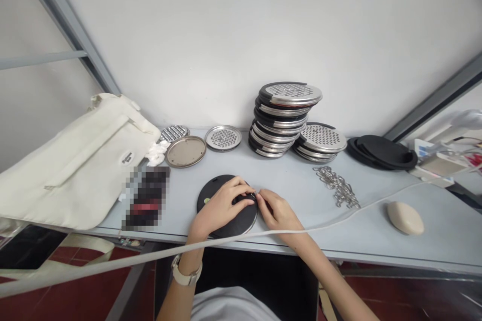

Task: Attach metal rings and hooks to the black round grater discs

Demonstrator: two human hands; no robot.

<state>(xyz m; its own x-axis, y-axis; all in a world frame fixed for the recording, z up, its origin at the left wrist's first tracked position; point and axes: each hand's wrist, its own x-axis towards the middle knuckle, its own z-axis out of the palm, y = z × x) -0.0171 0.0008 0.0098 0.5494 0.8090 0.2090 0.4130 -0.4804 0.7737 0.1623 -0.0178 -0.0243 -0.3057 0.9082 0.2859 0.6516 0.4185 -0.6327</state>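
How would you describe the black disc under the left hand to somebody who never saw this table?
Find the front edge of the grey table, between the bag and the clips. There the left hand covers part of a black disc, the right hand at its rim. Unlike the black discs at back right, it shows a yellow-green dot.
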